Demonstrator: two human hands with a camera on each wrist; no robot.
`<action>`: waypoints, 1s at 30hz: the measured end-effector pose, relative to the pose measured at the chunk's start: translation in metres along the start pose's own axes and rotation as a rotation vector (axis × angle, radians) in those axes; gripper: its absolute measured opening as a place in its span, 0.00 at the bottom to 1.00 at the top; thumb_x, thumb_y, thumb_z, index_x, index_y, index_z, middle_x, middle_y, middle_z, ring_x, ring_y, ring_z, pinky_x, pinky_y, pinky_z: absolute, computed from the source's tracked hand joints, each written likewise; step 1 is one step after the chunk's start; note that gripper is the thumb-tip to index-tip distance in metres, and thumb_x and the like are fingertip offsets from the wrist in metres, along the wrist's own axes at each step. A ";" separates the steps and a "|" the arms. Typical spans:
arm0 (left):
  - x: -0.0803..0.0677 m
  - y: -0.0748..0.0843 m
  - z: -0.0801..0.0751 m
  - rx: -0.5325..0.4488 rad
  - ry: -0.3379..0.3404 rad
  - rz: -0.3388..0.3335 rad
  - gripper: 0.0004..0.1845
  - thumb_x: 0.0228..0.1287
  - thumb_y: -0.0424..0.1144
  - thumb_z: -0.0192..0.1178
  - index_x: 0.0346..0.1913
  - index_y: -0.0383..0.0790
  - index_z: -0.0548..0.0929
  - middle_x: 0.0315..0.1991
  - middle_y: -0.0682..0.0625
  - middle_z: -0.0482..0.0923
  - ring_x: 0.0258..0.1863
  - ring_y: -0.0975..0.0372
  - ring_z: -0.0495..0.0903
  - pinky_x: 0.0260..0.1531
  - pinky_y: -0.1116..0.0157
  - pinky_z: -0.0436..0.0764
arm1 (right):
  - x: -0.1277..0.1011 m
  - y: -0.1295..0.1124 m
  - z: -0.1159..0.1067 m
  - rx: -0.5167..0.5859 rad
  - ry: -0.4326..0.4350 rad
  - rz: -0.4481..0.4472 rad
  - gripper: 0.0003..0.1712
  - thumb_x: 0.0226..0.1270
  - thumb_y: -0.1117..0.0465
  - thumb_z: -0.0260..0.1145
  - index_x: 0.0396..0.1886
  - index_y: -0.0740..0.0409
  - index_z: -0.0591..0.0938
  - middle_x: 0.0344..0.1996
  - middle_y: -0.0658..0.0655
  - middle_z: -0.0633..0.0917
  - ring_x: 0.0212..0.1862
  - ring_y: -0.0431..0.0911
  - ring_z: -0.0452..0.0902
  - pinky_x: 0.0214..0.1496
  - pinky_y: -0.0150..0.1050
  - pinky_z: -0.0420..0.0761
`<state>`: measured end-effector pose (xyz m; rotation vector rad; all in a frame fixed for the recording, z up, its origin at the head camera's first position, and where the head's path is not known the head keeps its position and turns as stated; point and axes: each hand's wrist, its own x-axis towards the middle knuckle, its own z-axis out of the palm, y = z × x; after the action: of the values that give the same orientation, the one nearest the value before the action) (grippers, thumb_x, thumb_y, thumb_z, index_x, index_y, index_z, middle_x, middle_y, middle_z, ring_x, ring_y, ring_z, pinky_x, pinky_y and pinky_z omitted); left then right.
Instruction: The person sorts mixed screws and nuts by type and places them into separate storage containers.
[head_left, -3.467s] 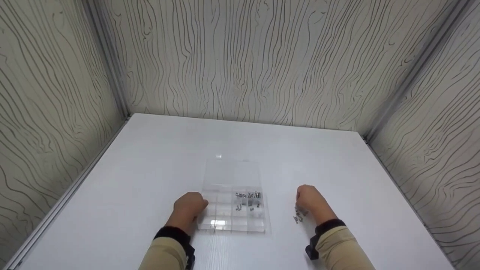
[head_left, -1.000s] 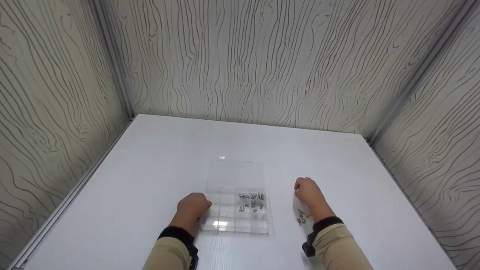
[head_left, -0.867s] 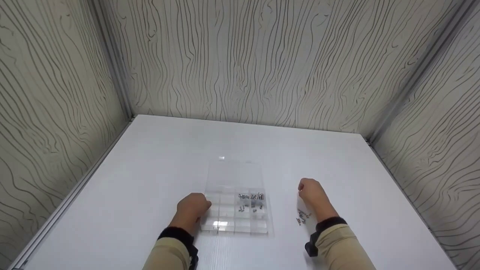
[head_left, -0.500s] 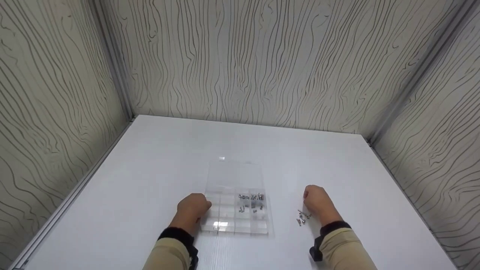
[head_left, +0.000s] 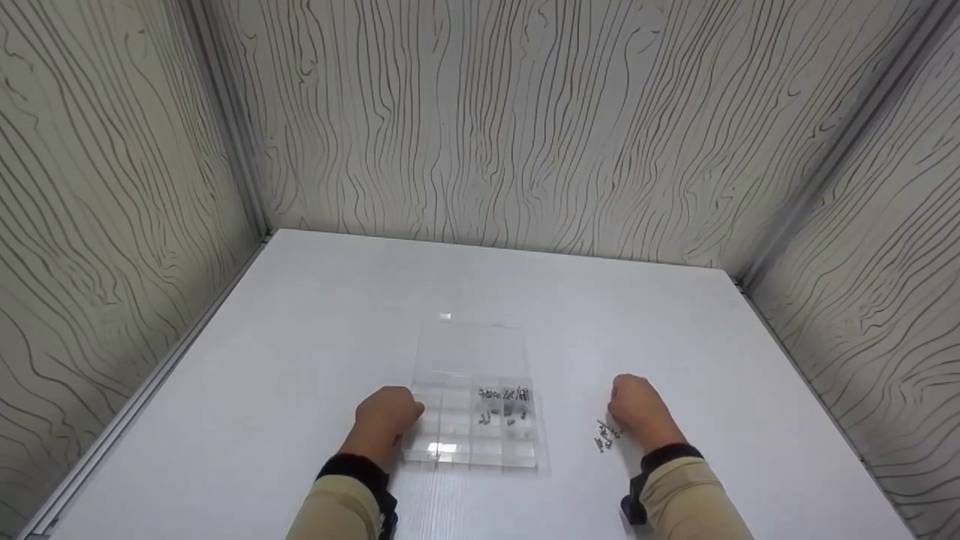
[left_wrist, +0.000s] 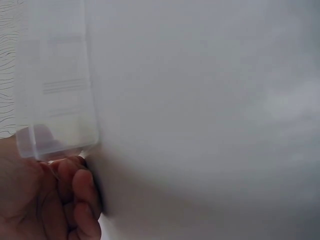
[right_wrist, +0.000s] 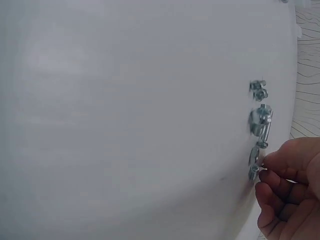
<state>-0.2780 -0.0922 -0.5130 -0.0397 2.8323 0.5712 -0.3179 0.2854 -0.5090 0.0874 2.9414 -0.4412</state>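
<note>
A clear plastic compartment box [head_left: 455, 459] lies on the white table with its lid folded back. My left hand [head_left: 386, 412] grips the box's left side; in the left wrist view its thumb shows through the plastic and the fingers curl beside the corner. Small metal screws [head_left: 520, 394] sit in several right-hand compartments. To the right of the box, several loose screws [right_wrist: 264, 116] lie in a small pile. At the pile's edge, my right hand [head_left: 639, 406] pinches a small screw [right_wrist: 253, 173] between thumb and index finger; the fingertips partly hide it.
The white table [head_left: 315, 300] extends around both hands. Wood-grain panels [head_left: 480, 127] stand behind it and on both sides. The transparent lid [head_left: 471, 349] lies flat beyond the box and is hard to see.
My right hand moved away from the pile, then came back down beside it, nearer and slightly right. The loose screws lie more exposed. My left hand keeps its hold on the box.
</note>
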 end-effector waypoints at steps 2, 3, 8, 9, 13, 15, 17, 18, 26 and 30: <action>-0.001 0.000 0.000 -0.003 -0.002 -0.001 0.15 0.58 0.44 0.50 0.19 0.39 0.76 0.24 0.48 0.75 0.23 0.58 0.72 0.22 0.62 0.74 | 0.000 -0.001 0.001 -0.005 0.004 -0.021 0.02 0.54 0.70 0.57 0.28 0.64 0.75 0.25 0.57 0.76 0.31 0.50 0.73 0.38 0.46 0.76; -0.001 0.000 0.000 -0.008 -0.003 -0.003 0.15 0.58 0.44 0.50 0.19 0.39 0.76 0.24 0.48 0.75 0.22 0.58 0.72 0.22 0.62 0.73 | 0.000 -0.003 0.001 0.000 0.006 -0.027 0.02 0.54 0.70 0.58 0.28 0.63 0.75 0.25 0.57 0.76 0.31 0.50 0.73 0.38 0.46 0.76; -0.002 0.000 0.000 -0.023 -0.001 -0.007 0.16 0.59 0.43 0.50 0.17 0.39 0.75 0.21 0.49 0.74 0.20 0.59 0.72 0.20 0.63 0.72 | -0.001 -0.022 -0.001 0.036 -0.011 -0.046 0.02 0.57 0.67 0.59 0.28 0.61 0.74 0.25 0.55 0.76 0.30 0.48 0.72 0.36 0.44 0.76; -0.002 0.000 0.000 -0.021 -0.001 -0.007 0.16 0.59 0.43 0.50 0.17 0.39 0.75 0.21 0.49 0.74 0.20 0.59 0.72 0.19 0.64 0.72 | -0.001 -0.028 -0.001 0.053 -0.017 -0.044 0.02 0.57 0.67 0.60 0.28 0.60 0.74 0.25 0.55 0.76 0.30 0.47 0.72 0.35 0.43 0.76; -0.001 0.000 0.001 -0.016 -0.004 -0.012 0.16 0.58 0.44 0.49 0.17 0.39 0.75 0.21 0.49 0.73 0.19 0.59 0.72 0.17 0.64 0.71 | -0.004 -0.054 -0.002 0.085 -0.009 -0.091 0.03 0.57 0.67 0.61 0.27 0.57 0.75 0.25 0.53 0.75 0.30 0.46 0.71 0.32 0.40 0.74; -0.001 0.000 0.001 -0.018 -0.002 -0.012 0.16 0.57 0.43 0.49 0.17 0.40 0.74 0.20 0.49 0.73 0.19 0.59 0.71 0.17 0.65 0.71 | -0.007 -0.066 -0.002 0.090 0.007 -0.143 0.04 0.56 0.68 0.62 0.25 0.57 0.75 0.24 0.52 0.75 0.29 0.45 0.71 0.31 0.39 0.74; -0.001 0.000 0.001 -0.022 0.005 -0.007 0.15 0.56 0.43 0.49 0.16 0.40 0.73 0.20 0.49 0.73 0.19 0.59 0.71 0.17 0.64 0.70 | -0.011 -0.078 -0.001 0.089 0.011 -0.192 0.05 0.56 0.67 0.62 0.25 0.56 0.76 0.23 0.51 0.75 0.29 0.44 0.70 0.31 0.38 0.74; -0.001 -0.001 0.001 -0.022 0.007 -0.005 0.15 0.56 0.43 0.49 0.16 0.40 0.73 0.20 0.49 0.72 0.19 0.59 0.71 0.18 0.64 0.70 | -0.012 -0.084 -0.001 0.089 0.011 -0.215 0.05 0.56 0.68 0.62 0.24 0.55 0.76 0.23 0.51 0.75 0.29 0.44 0.70 0.31 0.38 0.74; -0.001 -0.001 0.000 -0.011 0.012 0.005 0.15 0.55 0.43 0.50 0.16 0.40 0.73 0.21 0.48 0.73 0.20 0.58 0.71 0.19 0.62 0.72 | -0.024 -0.117 0.008 0.058 -0.005 -0.439 0.06 0.55 0.67 0.63 0.22 0.54 0.76 0.21 0.48 0.74 0.27 0.42 0.69 0.31 0.38 0.72; -0.002 0.000 -0.002 -0.004 0.008 -0.004 0.15 0.56 0.44 0.50 0.16 0.40 0.73 0.22 0.48 0.74 0.21 0.58 0.71 0.20 0.62 0.72 | -0.029 -0.131 0.012 0.051 -0.036 -0.471 0.05 0.55 0.65 0.63 0.23 0.53 0.76 0.21 0.47 0.74 0.28 0.42 0.69 0.31 0.37 0.71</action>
<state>-0.2765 -0.0924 -0.5110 -0.0480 2.8381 0.5772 -0.2978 0.1556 -0.4781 -0.6097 2.8985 -0.5686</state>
